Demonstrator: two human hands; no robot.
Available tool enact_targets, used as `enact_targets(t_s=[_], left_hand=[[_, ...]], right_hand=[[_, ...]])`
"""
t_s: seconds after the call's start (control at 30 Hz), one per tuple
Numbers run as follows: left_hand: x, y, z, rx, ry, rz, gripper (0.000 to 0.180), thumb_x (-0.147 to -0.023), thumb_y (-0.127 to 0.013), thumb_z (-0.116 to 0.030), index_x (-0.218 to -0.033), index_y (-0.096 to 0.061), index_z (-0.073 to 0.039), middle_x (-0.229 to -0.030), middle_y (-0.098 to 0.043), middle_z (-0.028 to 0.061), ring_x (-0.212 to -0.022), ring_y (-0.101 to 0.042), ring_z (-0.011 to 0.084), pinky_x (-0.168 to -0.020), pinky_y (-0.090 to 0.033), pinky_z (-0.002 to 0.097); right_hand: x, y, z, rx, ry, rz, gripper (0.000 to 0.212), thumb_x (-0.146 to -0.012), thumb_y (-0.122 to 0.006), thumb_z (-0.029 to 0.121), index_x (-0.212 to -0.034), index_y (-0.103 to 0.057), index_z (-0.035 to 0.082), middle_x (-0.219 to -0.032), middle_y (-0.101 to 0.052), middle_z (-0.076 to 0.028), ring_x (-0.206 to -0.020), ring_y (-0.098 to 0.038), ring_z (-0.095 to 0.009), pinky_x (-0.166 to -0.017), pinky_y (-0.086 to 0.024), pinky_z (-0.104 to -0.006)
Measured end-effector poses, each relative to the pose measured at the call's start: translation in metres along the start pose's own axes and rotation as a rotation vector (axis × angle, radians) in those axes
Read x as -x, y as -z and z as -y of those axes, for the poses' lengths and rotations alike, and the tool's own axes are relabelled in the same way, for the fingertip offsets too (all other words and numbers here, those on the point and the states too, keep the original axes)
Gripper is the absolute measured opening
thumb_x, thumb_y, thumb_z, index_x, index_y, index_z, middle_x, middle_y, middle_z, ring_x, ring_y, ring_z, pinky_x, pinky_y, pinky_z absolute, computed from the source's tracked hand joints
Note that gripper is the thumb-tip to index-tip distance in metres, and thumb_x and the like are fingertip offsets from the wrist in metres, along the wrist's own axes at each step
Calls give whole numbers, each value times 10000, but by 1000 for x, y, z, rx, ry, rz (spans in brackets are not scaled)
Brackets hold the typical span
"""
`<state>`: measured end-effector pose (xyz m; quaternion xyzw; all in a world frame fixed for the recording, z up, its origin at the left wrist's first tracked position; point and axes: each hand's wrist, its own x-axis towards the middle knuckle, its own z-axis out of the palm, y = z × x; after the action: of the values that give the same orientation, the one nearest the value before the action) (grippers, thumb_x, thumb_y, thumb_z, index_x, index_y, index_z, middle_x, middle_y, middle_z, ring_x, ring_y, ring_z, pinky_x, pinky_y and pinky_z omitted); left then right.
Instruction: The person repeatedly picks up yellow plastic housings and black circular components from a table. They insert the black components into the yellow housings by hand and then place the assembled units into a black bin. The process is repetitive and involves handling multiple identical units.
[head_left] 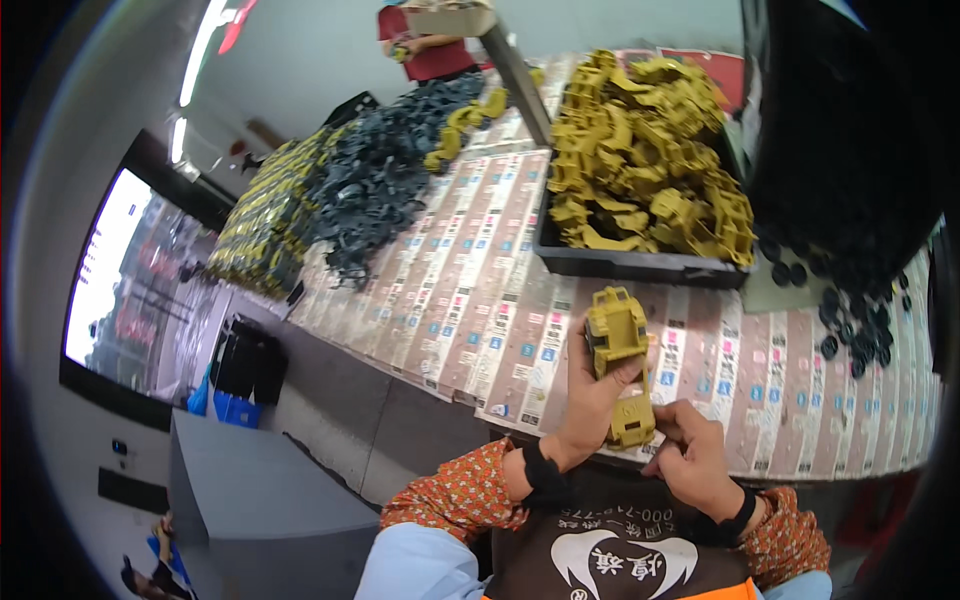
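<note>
My left hand (588,405) is wrapped round a yellow plastic toy truck body (617,325), holding it upright over the near edge of the table. The cab-like blocky part points away from me, and a squarer section (632,420) hangs at the lower end. Beside that lower end is my right hand (695,458), its fingers curled and its thumb and fingertips drawn together. Those fingertips are close against the truck body; whatever they pinch is hidden.
A black crate (640,268) heaped with yellow plastic parts stands beyond my hands. Small black wheels (855,325) lie at the right, below a large black bin (845,150). Dark grey parts (375,175) are piled far left, beside stacked yellow-and-grey pieces (275,205). Another person (435,60) stands behind.
</note>
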<state>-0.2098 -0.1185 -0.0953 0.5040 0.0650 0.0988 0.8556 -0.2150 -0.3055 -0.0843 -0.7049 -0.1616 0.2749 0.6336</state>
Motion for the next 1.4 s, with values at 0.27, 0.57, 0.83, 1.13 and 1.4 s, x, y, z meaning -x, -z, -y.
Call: enact_targets(t_s=[0.27, 0.57, 0.83, 1.13, 1.4], left_hand=[[-30, 123, -94, 53, 700, -85, 536, -1011, -629, -447, -1379, -505, -77, -1142, -696, 210, -940, -734, 376, -798, -633, 512], [-264, 315, -178, 333, 32, -107, 675, -1061, -561, -425, -1509, -263, -18, -1412, -503, 342, -1280, -563, 480, -1046, -507, 636], [-296, 39, -115, -1215, -523, 117, 574, -914, -736, -351, -1422, -533, -177, -1093, -696, 122, -988, -664, 290, -885, -544, 443], [-286, -32, -55, -2050, -208, -96, 830, -786, -867, -437, -1494, -456, -302, -1526, -393, 245, -1394, -387, 499, -1029, -440, 647], [-272, -18, -63, -1878, -445, -138, 777, -666, -841, -240, -1364, -500, -215, -1345, -453, 187, -1236, -458, 476, -953, -529, 552]], right_hand=[[-13, 18, 3, 37, 107, 16, 305, -938, -492, -60, -1209, -631, -69, -1050, -762, -194, -823, -754, -194, -731, -612, -303], [10, 35, 10, -25, 15, -63, 273, -986, -484, -41, -1209, -637, -75, -1052, -754, -183, -819, -735, -167, -733, -598, -283], [35, 58, -3, -51, -12, -246, 284, -980, -486, -43, -1219, -635, -76, -1065, -758, -184, -833, -738, -170, -744, -605, -289], [59, 72, -13, 80, 37, -286, 300, -949, -479, -49, -1201, -639, -74, -1031, -775, -168, -794, -742, -157, -719, -596, -288], [72, 89, -41, 17, 56, -332, 329, -915, -467, -74, -1199, -634, -77, -1024, -767, -179, -788, -747, -178, -718, -591, -295]])
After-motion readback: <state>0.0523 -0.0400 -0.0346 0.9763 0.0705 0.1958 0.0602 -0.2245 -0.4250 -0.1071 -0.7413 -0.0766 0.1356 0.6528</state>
